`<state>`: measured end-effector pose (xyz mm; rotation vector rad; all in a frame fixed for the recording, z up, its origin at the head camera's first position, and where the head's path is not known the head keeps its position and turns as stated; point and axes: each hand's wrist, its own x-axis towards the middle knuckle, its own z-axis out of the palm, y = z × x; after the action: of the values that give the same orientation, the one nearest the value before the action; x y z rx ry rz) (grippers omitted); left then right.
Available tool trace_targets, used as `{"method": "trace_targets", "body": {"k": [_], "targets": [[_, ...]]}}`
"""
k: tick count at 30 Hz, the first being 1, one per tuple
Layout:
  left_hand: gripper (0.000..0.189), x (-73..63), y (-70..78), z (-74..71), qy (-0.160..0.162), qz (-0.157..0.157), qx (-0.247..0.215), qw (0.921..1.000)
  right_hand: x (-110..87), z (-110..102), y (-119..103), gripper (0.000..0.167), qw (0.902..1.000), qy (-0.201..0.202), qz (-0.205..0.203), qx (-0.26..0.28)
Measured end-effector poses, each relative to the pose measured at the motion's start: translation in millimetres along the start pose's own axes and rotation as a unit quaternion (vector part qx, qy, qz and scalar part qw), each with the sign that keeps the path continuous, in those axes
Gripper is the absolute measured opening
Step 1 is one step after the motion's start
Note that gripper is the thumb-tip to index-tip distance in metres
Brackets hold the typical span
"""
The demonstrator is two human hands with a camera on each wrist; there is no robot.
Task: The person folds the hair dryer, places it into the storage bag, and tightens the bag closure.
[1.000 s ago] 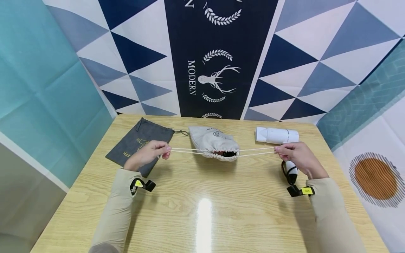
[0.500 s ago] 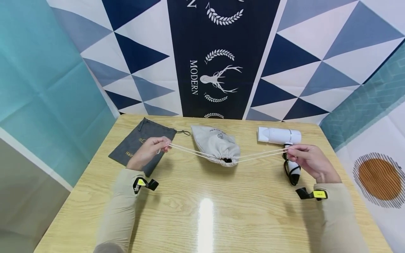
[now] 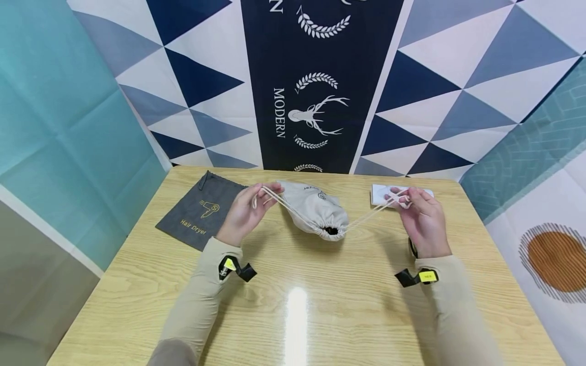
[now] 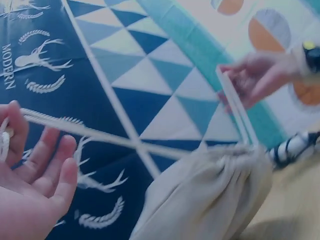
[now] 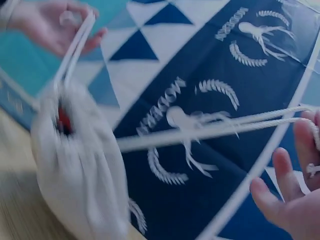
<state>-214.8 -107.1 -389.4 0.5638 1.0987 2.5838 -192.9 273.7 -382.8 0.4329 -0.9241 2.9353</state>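
Observation:
A pale drawstring bag (image 3: 313,206) lies on the wooden table, its mouth gathered round a small dark opening. White cords run out of both sides of the mouth. My left hand (image 3: 247,212) pinches the left cord (image 3: 293,209) at its end, the other fingers spread. At the right, my right hand (image 3: 425,223) pinches the right cord (image 3: 372,214), with a loose loop hanging by the fingers. Both hands are raised above the table. Something red shows inside the bag (image 5: 82,160) in the right wrist view.
A dark grey pouch (image 3: 197,213) printed "Hair Dryer" lies flat at the left, partly behind my left hand. Behind my right hand is a white hair dryer (image 3: 380,195), mostly covered. A patterned cloth (image 3: 316,117) hangs along the table's back edge.
The bag's mouth has drawn in from a wide slot to a small hole. Both hands spread slightly, then moved inward and up, and the cords now slacken from their earlier taut, flat line.

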Motion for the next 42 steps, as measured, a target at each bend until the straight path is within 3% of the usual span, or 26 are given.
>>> {"method": "trace_targets", "body": {"k": [4,7,11,14,17,21,25,32,38,42], "targets": [[0.054,7.5,-9.1,10.4,-0.007,-0.013,-0.061,0.998,3.5,9,15,0.03,0.9968,-0.017,0.038,0.069],[0.059,10.0,-15.7,14.7,-0.002,-0.022,-0.08,0.9965,4.6,13,26,0.033,0.9938,-0.034,0.073,0.076],[0.057,9.3,-21.7,15.0,0.027,-0.047,-0.078,0.9955,2.6,10,33,0.037,0.9866,-0.081,0.141,-0.002],[0.051,8.7,-22.8,10.9,0.046,-0.063,-0.075,0.9942,-0.1,5,32,0.037,0.9701,-0.112,0.192,-0.098],[0.046,9.0,-20.7,3.9,0.054,-0.068,-0.095,0.9917,-1.2,0,28,0.034,0.9558,-0.119,0.21,-0.167],[0.046,9.2,-15.2,-8.8,0.061,-0.054,-0.12,0.9895,1.1,-9,19,0.033,0.9565,-0.093,0.192,-0.199],[0.046,12.2,-13.2,-21.4,0.089,-0.045,-0.116,0.9882,6.0,-19,13,0.033,0.9557,-0.045,0.174,-0.233],[0.045,19.5,-15.4,-45.9,0.163,-0.058,-0.125,0.9768,11.4,-33,19,0.027,0.917,0.065,0.163,-0.358],[0.042,21.6,-17.0,-60.4,0.195,-0.078,-0.082,0.9742,15.0,-40,15,0.025,0.9017,0.094,0.161,-0.39],[0.039,27.6,-15.2,-63.0,0.199,-0.078,-0.057,0.9752,19.5,-41,11,0.025,0.9001,0.092,0.146,-0.4]]}}
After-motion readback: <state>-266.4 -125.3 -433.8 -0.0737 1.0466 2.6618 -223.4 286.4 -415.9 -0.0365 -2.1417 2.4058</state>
